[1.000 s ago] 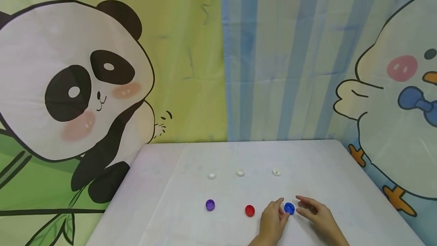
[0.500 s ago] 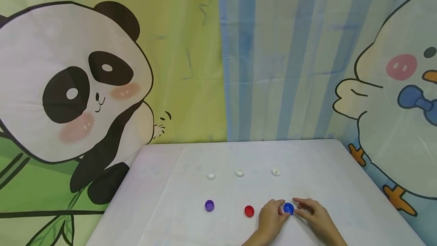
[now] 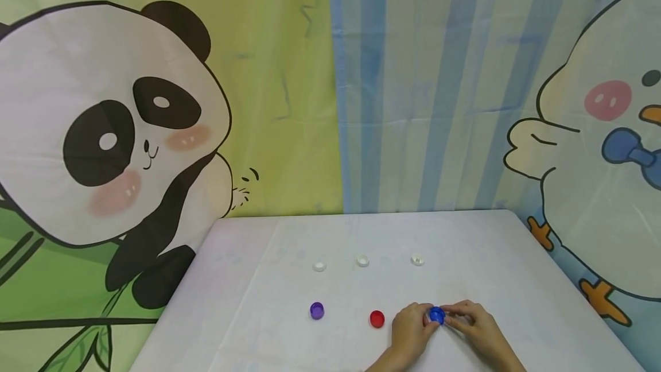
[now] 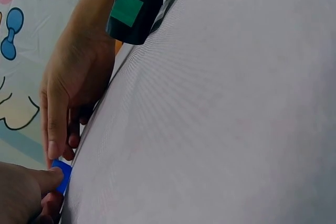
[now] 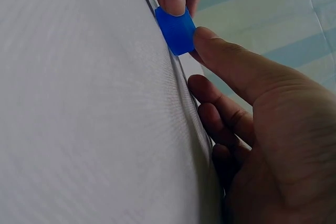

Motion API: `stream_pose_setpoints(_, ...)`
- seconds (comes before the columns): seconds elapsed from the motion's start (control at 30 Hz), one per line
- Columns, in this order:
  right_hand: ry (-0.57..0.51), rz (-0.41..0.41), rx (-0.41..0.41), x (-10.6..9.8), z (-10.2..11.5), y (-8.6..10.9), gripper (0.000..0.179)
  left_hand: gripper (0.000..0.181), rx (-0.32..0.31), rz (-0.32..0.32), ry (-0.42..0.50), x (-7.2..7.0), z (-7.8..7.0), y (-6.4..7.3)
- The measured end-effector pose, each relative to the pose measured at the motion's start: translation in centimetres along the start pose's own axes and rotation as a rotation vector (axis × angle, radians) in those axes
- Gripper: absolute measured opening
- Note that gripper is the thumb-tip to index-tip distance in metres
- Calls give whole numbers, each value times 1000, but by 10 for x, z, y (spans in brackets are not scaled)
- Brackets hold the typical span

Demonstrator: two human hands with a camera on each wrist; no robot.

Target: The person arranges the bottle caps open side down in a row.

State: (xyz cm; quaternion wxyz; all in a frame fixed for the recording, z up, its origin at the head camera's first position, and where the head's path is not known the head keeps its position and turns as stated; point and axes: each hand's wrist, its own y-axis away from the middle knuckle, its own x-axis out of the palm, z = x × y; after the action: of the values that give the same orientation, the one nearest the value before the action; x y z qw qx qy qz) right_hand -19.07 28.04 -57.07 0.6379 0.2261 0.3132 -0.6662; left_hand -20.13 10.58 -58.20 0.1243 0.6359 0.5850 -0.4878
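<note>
A small round blue bottle cap (image 3: 436, 315) sits at the table's front right, between both hands. My left hand (image 3: 409, 329) holds its left side between thumb and fingers. From the right, my right hand (image 3: 477, 326) pinches it with thumb and index finger. In the right wrist view, both thumbs press on the side of the blue cap (image 5: 176, 31), and the right hand's other fingers curl beneath, near the cloth. The left wrist view shows the cap (image 4: 62, 176) partly hidden behind the left thumb.
A red cap (image 3: 377, 319) lies just left of my left hand, a purple cap (image 3: 317, 310) farther left. Three small white round pieces, a left one (image 3: 319, 266), a middle one (image 3: 362, 260) and a right one (image 3: 418, 259), lie in a row behind on the white table (image 3: 268, 337).
My right hand has moved left, and its fingertips have come from beside the blue cap onto it. The left hand's fingers have closed in slightly on the cap's other side.
</note>
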Motion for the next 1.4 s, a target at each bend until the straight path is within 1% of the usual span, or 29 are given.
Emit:
stream_pose_setpoints(0.1,0,12,4,0,0,-1,21,30,9,-8,1,0,1,0)
stream_pose_setpoints(0.2,-41,40,52,0,1,-1,24,30,20,-17,29,-1,4,0)
stream_pose_setpoints(0.33,-118,87,135,0,4,1,32,30,36,-7,117,-3,6,-1)
stream_pose_setpoints(0.4,-168,105,159,0,5,1,36,29,43,7,168,-5,7,0)
stream_pose_setpoints(0.5,-232,121,163,-1,7,1,40,29,37,41,259,-8,8,-1)
stream_pose_setpoints(0.57,-262,132,146,-3,9,1,40,29,35,57,311,-11,8,0)
stream_pose_setpoints(0.67,-262,136,96,-5,12,3,38,29,39,69,367,-16,8,1)
stream_pose_setpoints(0.8,-242,110,44,-7,17,4,35,29,83,42,369,-25,8,0)
stream_pose_setpoints(0.87,-231,91,47,-7,22,3,34,29,115,12,365,-30,8,-2)
stream_pose_setpoints(1.0,-207,63,60,-8,33,1,33,29,155,-41,372,-38,8,-4)
stream_pose_setpoints(1.1,-210,57,70,-8,41,0,34,29,179,-63,371,-44,10,-6)
stream_pose_setpoints(1.23,-227,56,76,-9,49,-1,33,28,239,-97,360,-54,12,-9)
stream_pose_setpoints(1.3,-224,46,66,-9,54,-3,34,28,271,-117,354,-59,13,-11)
stream_pose_setpoints(1.4,-219,27,44,-10,64,-5,34,27,300,-139,341,-67,15,-15)
